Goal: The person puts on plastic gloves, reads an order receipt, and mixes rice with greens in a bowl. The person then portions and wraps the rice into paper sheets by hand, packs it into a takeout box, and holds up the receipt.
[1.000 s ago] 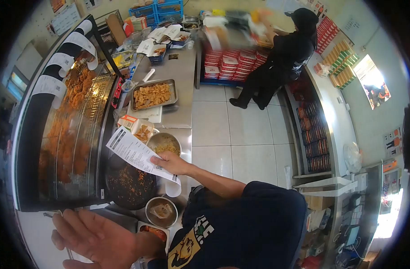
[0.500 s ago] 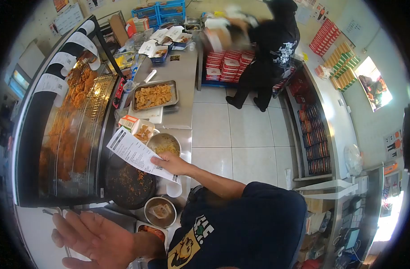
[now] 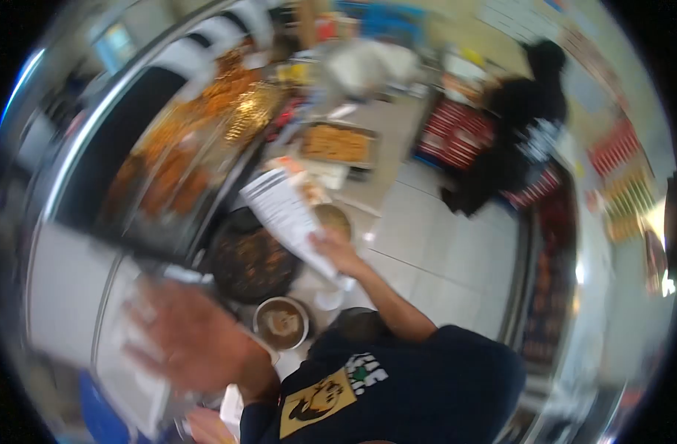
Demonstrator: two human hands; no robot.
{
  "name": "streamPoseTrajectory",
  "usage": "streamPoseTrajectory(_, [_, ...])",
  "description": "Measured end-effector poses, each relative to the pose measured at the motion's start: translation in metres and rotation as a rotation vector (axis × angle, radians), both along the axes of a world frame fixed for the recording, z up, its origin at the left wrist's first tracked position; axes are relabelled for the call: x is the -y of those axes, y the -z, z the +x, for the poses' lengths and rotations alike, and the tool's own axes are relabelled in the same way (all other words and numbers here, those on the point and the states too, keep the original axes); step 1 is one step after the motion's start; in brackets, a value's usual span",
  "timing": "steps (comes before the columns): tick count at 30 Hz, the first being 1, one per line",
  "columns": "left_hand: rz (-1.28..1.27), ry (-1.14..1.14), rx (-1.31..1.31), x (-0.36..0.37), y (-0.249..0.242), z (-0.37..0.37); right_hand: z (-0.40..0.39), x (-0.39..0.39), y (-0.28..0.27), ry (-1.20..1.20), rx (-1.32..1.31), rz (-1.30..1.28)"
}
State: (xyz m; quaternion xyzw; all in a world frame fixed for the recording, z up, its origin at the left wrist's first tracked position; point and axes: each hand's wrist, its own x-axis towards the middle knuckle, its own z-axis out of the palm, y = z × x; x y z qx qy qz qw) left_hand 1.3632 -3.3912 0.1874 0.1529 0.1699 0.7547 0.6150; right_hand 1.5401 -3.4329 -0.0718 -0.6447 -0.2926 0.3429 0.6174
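Note:
My right hand (image 3: 332, 248) holds a long printed paper slip (image 3: 281, 211) by its lower part, with fingers closed on it. Beneath the slip are a dark round pan (image 3: 253, 259) with brown crumbs and part of a metal pot (image 3: 332, 216). My left hand (image 3: 187, 337) is raised at the lower left, blurred by motion. Its fingers look spread, and nothing shows in them. To its right, a round pot (image 3: 281, 323) with brownish contents stands on the counter.
A glass display case (image 3: 183, 148) of fried food stands at the left. A tray of golden pieces (image 3: 338, 144) sits farther along the counter. Beyond the tiled floor (image 3: 427, 259), a person in black (image 3: 516, 126) stands by stacked red-and-white boxes (image 3: 457, 133).
The view has swung, so the counter and co-worker appear farther right. My right hand still grips the slip. My left hand appears higher and blurred.

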Motion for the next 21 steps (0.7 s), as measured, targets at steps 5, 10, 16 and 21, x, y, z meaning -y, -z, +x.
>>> streamPoseTrajectory(5, [0.541,0.397,-0.141,-0.036,0.032,-0.012,0.015,-0.041,-0.048,-0.133,-0.119,0.207])
streamPoseTrajectory(10, [0.363,0.29,-0.722,-0.069,0.066,-0.02,-0.004,-0.085,-0.094,-0.266,-0.177,0.277])
streamPoseTrajectory(16, [0.295,0.027,-0.963,-0.135,0.071,-0.03,-0.061,-0.139,-0.133,-0.455,-0.01,0.395])
streamPoseTrajectory(21, [0.331,-0.126,-1.002,-0.186,0.037,-0.052,-0.095,-0.166,-0.153,-0.669,-0.05,0.409])
